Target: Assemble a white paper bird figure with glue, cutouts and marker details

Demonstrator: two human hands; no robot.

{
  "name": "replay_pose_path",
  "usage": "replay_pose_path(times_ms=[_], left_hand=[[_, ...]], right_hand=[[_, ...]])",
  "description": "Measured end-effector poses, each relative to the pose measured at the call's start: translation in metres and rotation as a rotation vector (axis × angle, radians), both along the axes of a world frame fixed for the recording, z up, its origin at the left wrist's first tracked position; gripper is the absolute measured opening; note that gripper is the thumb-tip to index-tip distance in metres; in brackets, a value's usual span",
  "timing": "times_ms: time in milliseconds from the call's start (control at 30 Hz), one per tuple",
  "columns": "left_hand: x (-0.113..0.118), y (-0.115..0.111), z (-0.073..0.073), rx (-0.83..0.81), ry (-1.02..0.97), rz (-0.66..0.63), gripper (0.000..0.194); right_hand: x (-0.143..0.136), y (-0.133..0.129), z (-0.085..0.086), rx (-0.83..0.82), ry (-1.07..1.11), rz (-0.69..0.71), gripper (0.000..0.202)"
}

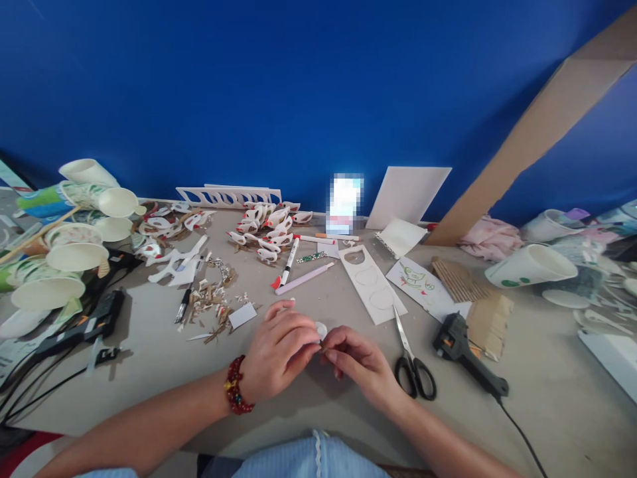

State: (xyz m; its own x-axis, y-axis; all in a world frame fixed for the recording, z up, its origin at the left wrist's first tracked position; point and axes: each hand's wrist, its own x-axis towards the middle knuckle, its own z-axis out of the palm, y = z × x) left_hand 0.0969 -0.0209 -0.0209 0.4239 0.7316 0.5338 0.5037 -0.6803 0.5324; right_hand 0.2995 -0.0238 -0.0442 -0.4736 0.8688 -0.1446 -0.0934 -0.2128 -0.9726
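Near the table's front, my left hand [286,348] and my right hand [355,362] meet at their fingertips around a small white piece [321,330]. My left hand pinches it, with a bead bracelet on the wrist. The fingers of my right hand are closed on a tiny brown bit at its lower edge, mostly hidden by the fingertips. Beyond them lie a foam strip [365,279] with ovals drawn on it, a lilac pen [304,279] and a white marker [290,263]. Black-handled scissors [408,358] lie just right of my right hand.
Small white birds [271,226] cluster at the back. Brown and white scraps [213,299] lie left of centre. A black glue gun [470,355] is on the right, another [102,318] on the left. Paper cups [532,267] stand or lie at both sides. A lit screen [344,202] leans on the blue wall.
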Motion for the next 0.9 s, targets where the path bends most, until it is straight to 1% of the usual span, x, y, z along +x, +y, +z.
replay_pose_path(times_ms=[167,467,633,900], left_hand=[[-0.0001,0.0007,0.0033,0.057,0.039,-0.016,0.012],[-0.0016,0.0006,-0.0007,0.161,0.084,-0.007,0.011],[-0.0014,-0.0006,0.0028,0.150,0.080,0.003,0.010],[0.0000,-0.0024,0.0058,0.107,0.092,-0.023,0.012]], right_hand=[[0.0007,-0.0001,-0.0015,0.020,-0.005,0.024,0.017],[0.0006,0.0004,-0.0011,0.070,-0.028,0.028,0.013],[0.0001,-0.0001,0.0020,0.088,-0.033,0.011,0.012],[0.0015,-0.0002,0.0028,0.201,-0.066,0.001,0.013]])
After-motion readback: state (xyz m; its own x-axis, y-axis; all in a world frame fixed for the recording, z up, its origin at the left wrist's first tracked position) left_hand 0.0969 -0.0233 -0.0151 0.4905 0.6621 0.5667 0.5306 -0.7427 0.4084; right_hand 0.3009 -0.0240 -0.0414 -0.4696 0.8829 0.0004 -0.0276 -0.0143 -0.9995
